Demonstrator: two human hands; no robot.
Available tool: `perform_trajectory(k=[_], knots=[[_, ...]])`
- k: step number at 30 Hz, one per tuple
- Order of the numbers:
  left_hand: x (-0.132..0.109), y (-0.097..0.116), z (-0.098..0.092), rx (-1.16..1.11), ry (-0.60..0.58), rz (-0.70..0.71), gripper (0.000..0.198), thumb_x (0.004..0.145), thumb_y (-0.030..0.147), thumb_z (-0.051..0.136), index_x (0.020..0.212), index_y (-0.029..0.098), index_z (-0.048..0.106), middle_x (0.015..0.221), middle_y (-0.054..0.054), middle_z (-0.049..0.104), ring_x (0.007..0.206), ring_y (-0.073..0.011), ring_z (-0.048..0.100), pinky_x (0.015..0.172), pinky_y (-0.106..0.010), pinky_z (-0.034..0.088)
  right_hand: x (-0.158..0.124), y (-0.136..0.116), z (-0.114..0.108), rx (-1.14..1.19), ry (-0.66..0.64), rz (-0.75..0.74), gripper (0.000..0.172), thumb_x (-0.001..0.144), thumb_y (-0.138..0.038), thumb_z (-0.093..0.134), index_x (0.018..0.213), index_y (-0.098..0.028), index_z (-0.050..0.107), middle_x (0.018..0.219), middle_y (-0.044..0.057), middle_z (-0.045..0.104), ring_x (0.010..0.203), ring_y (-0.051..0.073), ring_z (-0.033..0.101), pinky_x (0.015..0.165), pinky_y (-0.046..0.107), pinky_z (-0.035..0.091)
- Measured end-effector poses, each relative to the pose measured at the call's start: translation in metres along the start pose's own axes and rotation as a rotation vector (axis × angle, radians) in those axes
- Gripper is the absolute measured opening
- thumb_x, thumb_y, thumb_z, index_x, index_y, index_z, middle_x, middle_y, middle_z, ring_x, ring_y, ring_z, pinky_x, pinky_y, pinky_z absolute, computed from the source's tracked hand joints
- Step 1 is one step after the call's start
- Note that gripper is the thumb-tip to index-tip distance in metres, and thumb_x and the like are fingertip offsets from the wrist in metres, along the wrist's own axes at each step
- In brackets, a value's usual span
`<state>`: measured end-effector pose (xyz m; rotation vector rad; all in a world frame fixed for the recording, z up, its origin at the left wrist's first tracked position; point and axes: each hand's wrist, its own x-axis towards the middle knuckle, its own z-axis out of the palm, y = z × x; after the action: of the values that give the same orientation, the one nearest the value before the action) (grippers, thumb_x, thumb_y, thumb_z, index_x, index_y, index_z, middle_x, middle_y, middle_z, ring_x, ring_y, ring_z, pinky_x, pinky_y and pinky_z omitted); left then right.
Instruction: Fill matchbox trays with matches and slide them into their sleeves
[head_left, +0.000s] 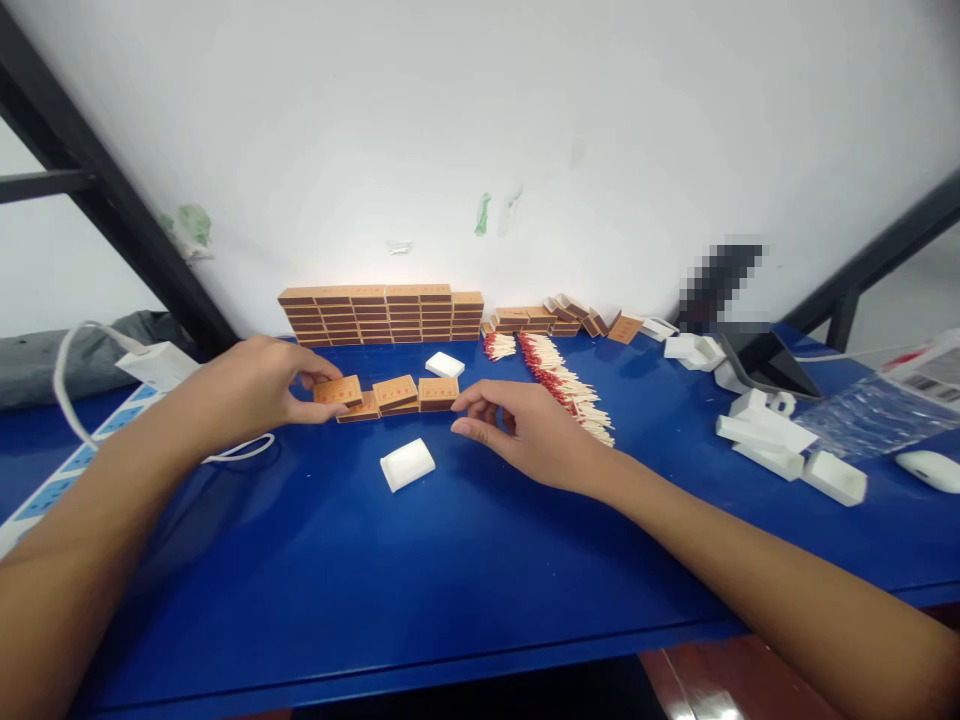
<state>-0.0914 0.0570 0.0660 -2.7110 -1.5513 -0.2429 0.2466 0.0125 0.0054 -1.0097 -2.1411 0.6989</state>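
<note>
A short row of brown matchboxes (pixel 395 394) lies on the blue table (pixel 450 580), stacked two high. My left hand (pixel 259 388) pinches the leftmost box (pixel 337 390) of the row between thumb and fingers. At the row's right end my right hand (pixel 517 425) rests, fingers curled, its fingertips touching the end box (pixel 437 393). Just in front of the row lies a white inner tray (pixel 407 465), and a second white tray (pixel 445 364) sits behind it.
A tall stack of matchboxes (pixel 382 314) stands against the wall, looser boxes (pixel 559 320) to its right. Red-tipped matches (pixel 562 385) lie in a long pile. White trays (pixel 787 450), a clear plastic bag (pixel 877 415) and a white power strip (pixel 154 365) with its cable lie at the sides.
</note>
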Motion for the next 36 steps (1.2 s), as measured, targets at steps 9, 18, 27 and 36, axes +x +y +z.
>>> perform_trajectory(k=[9,18,27,36], knots=[[0.007,0.009,0.023,-0.119,-0.005,0.023,0.067,0.078,0.067,0.081,0.13,0.026,0.077,0.116,-0.01,0.083,0.098,-0.0312,0.078,0.087,-0.04,0.061,0.007,0.018,-0.006,-0.181,0.049,0.023,0.018,0.101,-0.038,0.066,0.104,-0.021,0.072,0.086,0.002,0.071,0.074,0.017,0.06,0.069,0.032,0.045],[0.01,0.015,0.041,-0.309,0.009,0.032,0.066,0.084,0.065,0.08,0.136,0.025,0.073,0.131,-0.009,0.079,0.111,-0.0322,0.076,0.102,-0.045,0.059,0.009,0.027,-0.008,-0.211,0.046,0.043,0.016,0.101,-0.036,0.066,0.1,-0.021,0.072,0.086,0.002,0.069,0.076,0.017,0.059,0.07,0.032,0.043],[0.011,0.033,0.047,-0.38,0.116,0.043,0.061,0.086,0.063,0.08,0.132,0.023,0.075,0.131,-0.009,0.078,0.12,-0.0319,0.074,0.109,-0.047,0.057,0.014,0.031,0.002,-0.255,0.118,-0.046,0.025,0.097,-0.032,0.073,0.118,-0.02,0.067,0.104,0.007,0.069,0.098,0.024,0.063,0.087,0.038,0.049],[0.012,0.031,0.051,-0.389,0.162,0.055,0.069,0.084,0.07,0.078,0.133,0.022,0.071,0.136,-0.011,0.076,0.123,-0.0326,0.072,0.112,-0.049,0.054,0.016,0.024,-0.007,-0.211,0.099,-0.029,0.021,0.096,-0.031,0.074,0.114,-0.021,0.068,0.094,0.004,0.069,0.084,0.02,0.061,0.078,0.035,0.048]])
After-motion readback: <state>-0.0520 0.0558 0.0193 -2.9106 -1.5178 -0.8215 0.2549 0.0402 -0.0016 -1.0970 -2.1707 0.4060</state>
